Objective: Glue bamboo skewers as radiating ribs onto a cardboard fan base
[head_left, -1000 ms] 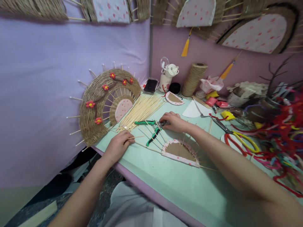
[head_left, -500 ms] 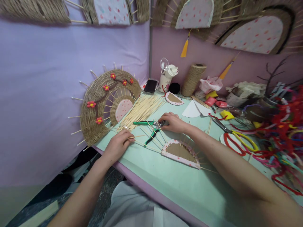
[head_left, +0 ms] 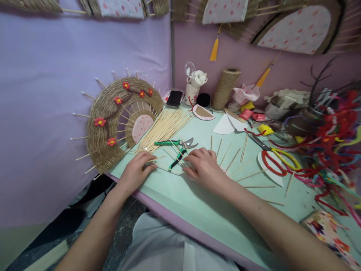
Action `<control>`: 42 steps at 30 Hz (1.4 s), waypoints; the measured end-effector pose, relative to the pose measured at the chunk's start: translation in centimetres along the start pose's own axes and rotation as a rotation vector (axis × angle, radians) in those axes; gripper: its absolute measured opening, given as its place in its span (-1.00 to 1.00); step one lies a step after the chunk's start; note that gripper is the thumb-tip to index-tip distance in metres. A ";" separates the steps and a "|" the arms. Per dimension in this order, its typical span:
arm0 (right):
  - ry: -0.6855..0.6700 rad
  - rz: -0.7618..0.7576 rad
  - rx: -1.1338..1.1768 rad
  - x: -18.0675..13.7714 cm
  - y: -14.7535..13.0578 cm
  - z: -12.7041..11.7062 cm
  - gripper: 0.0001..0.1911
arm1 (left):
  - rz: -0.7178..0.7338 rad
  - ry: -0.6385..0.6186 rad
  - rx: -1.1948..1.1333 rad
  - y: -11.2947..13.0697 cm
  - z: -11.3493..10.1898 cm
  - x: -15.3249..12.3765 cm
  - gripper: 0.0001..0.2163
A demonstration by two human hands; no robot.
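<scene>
My left hand (head_left: 137,171), near the table's front left edge, is closed with a thin bamboo stick (head_left: 158,159) between thumb and fingers. A second stick runs from beside it towards my right hand (head_left: 203,167). That hand is open, thumb and fingers apart, over the pink-edged half-circle of cardboard, which it almost wholly covers. Several sticks (head_left: 232,160) fan out from this piece. Green-handled pruning shears (head_left: 176,152) lie on the table between and beyond my hands, blades apart, touched by neither.
Loose bamboo sticks (head_left: 166,128) lie in a pile behind the shears. A twine-woven arch (head_left: 98,139) with red flowers leans at the left wall. Scissors (head_left: 273,162) and tangled pipe cleaners (head_left: 335,150) are at right. A twine spool (head_left: 226,89) stands at the back.
My right hand has let go of the shears and moved towards me, over the half-circle piece. The shears now lie free. My left hand stays at the stick; the view has shifted slightly.
</scene>
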State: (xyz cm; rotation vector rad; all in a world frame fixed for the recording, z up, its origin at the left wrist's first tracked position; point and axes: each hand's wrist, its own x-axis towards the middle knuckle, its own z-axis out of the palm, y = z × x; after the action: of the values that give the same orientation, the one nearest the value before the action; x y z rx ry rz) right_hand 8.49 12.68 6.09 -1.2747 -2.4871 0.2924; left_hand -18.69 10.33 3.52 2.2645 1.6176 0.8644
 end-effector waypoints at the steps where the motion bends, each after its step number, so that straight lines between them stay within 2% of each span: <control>1: 0.010 0.004 -0.019 -0.3 -0.4 0.2 -0.81 | 0.009 0.002 0.004 0.2 0.1 0.0 -0.81; 5: -0.004 0.061 -0.058 -0.9 -1.1 0.4 -0.76 | 0.087 0.040 0.009 1.2 0.3 0.3 -0.84; 9: -0.028 0.091 -0.092 -1.0 -1.5 0.7 -0.84 | 0.156 0.051 0.016 2.1 0.2 1.9 -0.83; 13: -0.018 0.083 -0.115 -0.8 -1.8 1.4 -0.77 | 0.223 -0.061 0.064 2.0 0.1 4.6 -0.78; 16: -0.011 0.083 -0.097 -1.0 -1.8 1.1 -0.80 | 0.272 -0.164 0.104 1.6 0.0 5.6 -0.80; 23: 0.033 0.163 -0.015 -4.5 -1.1 -0.6 -0.84 | 0.305 -0.247 0.115 1.1 0.0 5.6 -0.80; 28: 0.079 0.196 0.029 -7.1 -0.6 0.0 -0.71 | 0.343 -0.270 0.112 1.0 0.3 5.8 -0.79; 37: 0.165 0.197 -0.089 -7.3 0.0 1.2 -0.85 | 0.329 -0.281 0.092 0.8 0.2 5.4 -0.75; 42: 0.226 0.148 -0.029 -7.3 -0.5 1.1 -0.83 | 0.315 -0.301 0.068 0.8 0.2 5.5 -0.77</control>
State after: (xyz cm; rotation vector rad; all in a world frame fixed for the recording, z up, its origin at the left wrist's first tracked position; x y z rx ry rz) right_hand 11.65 6.41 3.86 -1.4219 -2.2209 0.1394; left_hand -16.75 15.16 5.53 2.5917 1.1992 0.5003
